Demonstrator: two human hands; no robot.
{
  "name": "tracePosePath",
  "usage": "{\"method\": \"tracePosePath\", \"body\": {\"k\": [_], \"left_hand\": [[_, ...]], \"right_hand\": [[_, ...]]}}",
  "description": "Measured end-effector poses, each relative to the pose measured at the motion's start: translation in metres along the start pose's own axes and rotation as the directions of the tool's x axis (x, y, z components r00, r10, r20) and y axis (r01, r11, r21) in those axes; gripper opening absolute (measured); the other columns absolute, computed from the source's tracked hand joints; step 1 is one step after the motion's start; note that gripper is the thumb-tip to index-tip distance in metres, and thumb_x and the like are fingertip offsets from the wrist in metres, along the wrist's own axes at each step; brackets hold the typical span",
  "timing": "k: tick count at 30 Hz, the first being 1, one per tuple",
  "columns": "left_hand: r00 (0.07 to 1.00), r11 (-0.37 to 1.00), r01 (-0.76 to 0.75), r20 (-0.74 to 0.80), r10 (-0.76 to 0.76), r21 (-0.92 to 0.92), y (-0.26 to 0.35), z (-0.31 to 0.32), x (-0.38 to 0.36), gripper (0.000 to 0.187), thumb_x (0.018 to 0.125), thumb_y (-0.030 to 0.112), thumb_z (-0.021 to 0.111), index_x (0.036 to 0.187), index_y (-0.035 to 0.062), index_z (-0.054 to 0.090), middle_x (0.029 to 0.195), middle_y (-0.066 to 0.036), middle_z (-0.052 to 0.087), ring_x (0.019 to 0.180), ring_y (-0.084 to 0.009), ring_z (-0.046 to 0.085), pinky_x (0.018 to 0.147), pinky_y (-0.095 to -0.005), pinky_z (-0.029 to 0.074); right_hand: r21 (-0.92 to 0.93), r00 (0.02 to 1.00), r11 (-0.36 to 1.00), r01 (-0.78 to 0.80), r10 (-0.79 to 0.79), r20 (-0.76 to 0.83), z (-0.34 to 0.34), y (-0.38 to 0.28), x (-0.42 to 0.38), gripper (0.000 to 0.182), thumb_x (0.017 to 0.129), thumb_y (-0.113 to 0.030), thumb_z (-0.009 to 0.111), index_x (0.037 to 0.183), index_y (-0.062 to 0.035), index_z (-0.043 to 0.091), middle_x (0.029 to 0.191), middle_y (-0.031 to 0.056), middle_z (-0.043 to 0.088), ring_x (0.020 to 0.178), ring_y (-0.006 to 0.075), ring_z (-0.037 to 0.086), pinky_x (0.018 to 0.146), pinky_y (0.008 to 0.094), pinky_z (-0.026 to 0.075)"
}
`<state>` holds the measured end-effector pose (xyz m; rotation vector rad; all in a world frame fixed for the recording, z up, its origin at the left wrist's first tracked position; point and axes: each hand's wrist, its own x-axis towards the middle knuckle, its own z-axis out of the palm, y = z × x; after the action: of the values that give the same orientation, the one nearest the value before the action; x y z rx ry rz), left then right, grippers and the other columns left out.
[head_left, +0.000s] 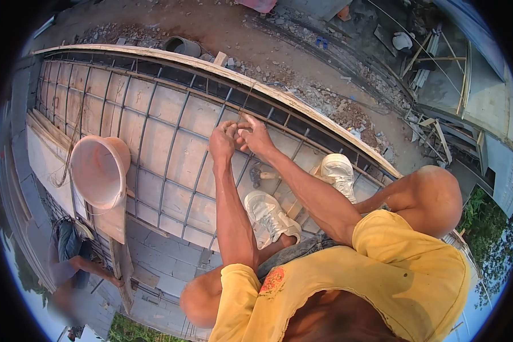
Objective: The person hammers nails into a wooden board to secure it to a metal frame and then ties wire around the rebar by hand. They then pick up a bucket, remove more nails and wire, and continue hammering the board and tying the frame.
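Observation:
My left hand and my right hand meet above a grid of steel rebar, close to its far side. Both have curled fingers, pinched near each other; anything between the fingertips is too small to make out. A thin dark wire stands up from the bars just beyond my right hand. Under my forearms, a hammer lies on the boards between the bars and my shoes. My white shoes rest on the grid and a piece of wood.
A pinkish bucket stands on the left side of the grid. A long wooden board edges the far side, with rubble ground below it. Another person is at the lower left, beside planks and blocks.

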<state>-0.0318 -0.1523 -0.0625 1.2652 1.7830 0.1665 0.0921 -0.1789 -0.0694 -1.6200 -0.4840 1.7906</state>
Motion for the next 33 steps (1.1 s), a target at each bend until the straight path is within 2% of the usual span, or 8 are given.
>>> {"method": "tracePosePath", "body": {"k": [4, 7, 12, 16, 20, 24, 28, 33], "left_hand": [[0.993, 0.992, -0.112, 0.034, 0.114, -0.049, -0.025, 0.009, 0.007, 0.035, 0.101, 0.026, 0.055, 0.123, 0.0006, 0.066, 0.099, -0.013, 0.073, 0.092, -0.0231, 0.067, 0.083, -0.0349, 0.05], [0.987, 0.987, -0.093, 0.118, 0.109, -0.134, -0.029, 0.005, 0.003, 0.038, 0.102, 0.026, 0.053, 0.129, 0.0015, 0.063, 0.112, -0.016, 0.07, 0.104, -0.0243, 0.065, 0.091, -0.035, 0.048], [0.95, 0.966, -0.041, 0.29, 0.117, -0.256, -0.028, -0.004, -0.005, 0.043, 0.103, 0.028, 0.05, 0.136, 0.0018, 0.058, 0.128, -0.019, 0.064, 0.118, -0.0262, 0.06, 0.099, -0.0358, 0.046], [0.969, 0.988, -0.104, 0.214, 0.126, -0.11, -0.019, -0.007, -0.01, 0.044, 0.101, 0.03, 0.054, 0.133, -0.0002, 0.06, 0.119, -0.019, 0.069, 0.112, -0.0243, 0.064, 0.097, -0.0346, 0.047], [0.977, 0.978, -0.11, 0.163, 0.14, -0.18, -0.028, 0.004, -0.007, 0.044, 0.1, 0.032, 0.056, 0.129, -0.0009, 0.063, 0.109, -0.016, 0.072, 0.102, -0.0227, 0.066, 0.091, -0.034, 0.049], [0.96, 0.937, 0.055, 0.278, 0.046, -0.346, -0.05, 0.012, 0.007, 0.042, 0.102, 0.03, 0.054, 0.131, -0.0007, 0.059, 0.112, -0.011, 0.069, 0.101, -0.0203, 0.064, 0.09, -0.0335, 0.049], [0.9, 0.916, 0.141, 0.434, 0.039, -0.374, -0.019, -0.013, -0.001, 0.046, 0.102, 0.032, 0.054, 0.134, -0.0006, 0.056, 0.12, -0.013, 0.066, 0.107, -0.0209, 0.062, 0.097, -0.0323, 0.046], [0.934, 0.906, 0.112, 0.354, 0.044, -0.408, -0.027, -0.004, 0.002, 0.038, 0.102, 0.028, 0.055, 0.127, 0.0008, 0.061, 0.112, -0.01, 0.069, 0.103, -0.0185, 0.061, 0.093, -0.0322, 0.046]], "right_hand": [[-0.073, 0.997, 0.996, -0.055, 0.059, 0.046, -0.007, -0.009, 0.002, 0.062, 0.096, -0.003, 0.057, 0.154, -0.0012, 0.034, 0.124, 0.0124, 0.063, 0.081, 0.0127, 0.064, 0.053, 0.0257, 0.057], [0.132, 0.958, 0.979, -0.158, 0.184, -0.218, 0.016, -0.012, -0.011, 0.058, 0.097, -0.007, 0.058, 0.152, -0.0024, 0.039, 0.12, 0.0115, 0.065, 0.081, 0.0127, 0.064, 0.053, 0.0259, 0.056], [0.172, 0.958, 0.985, -0.026, 0.073, -0.276, 0.022, 0.009, 0.003, 0.051, 0.099, -0.013, 0.059, 0.147, -0.0035, 0.046, 0.116, 0.0086, 0.066, 0.085, 0.0134, 0.065, 0.06, 0.0266, 0.055], [0.216, 0.948, 0.976, -0.034, 0.1, -0.301, 0.025, 0.011, 0.006, 0.041, 0.099, -0.013, 0.06, 0.138, -0.0025, 0.053, 0.115, 0.0075, 0.066, 0.091, 0.0135, 0.064, 0.069, 0.027, 0.054], [0.409, 0.895, 0.909, -0.077, 0.244, -0.373, 0.034, -0.012, -0.013, 0.05, 0.097, -0.008, 0.061, 0.143, -0.0025, 0.043, 0.118, 0.0078, 0.061, 0.095, 0.0162, 0.063, 0.07, 0.0277, 0.054], [0.363, 0.885, 0.93, -0.053, 0.212, -0.415, 0.043, -0.009, -0.024, 0.06, 0.097, -0.006, 0.06, 0.151, -0.0042, 0.035, 0.129, 0.0118, 0.051, 0.103, 0.0193, 0.06, 0.073, 0.0301, 0.056], [0.327, 0.9, 0.937, -0.124, 0.246, -0.361, 0.033, -0.016, -0.027, 0.051, 0.098, -0.008, 0.059, 0.147, -0.0041, 0.045, 0.136, 0.0107, 0.049, 0.107, 0.0203, 0.059, 0.074, 0.0308, 0.055], [0.074, 0.969, 0.997, -0.002, 0.02, -0.245, 0.016, -0.016, -0.025, 0.037, 0.095, -0.003, 0.057, 0.132, 0.002, 0.061, 0.117, 0.009, 0.068, 0.098, 0.0159, 0.066, 0.081, 0.0272, 0.054]]}}
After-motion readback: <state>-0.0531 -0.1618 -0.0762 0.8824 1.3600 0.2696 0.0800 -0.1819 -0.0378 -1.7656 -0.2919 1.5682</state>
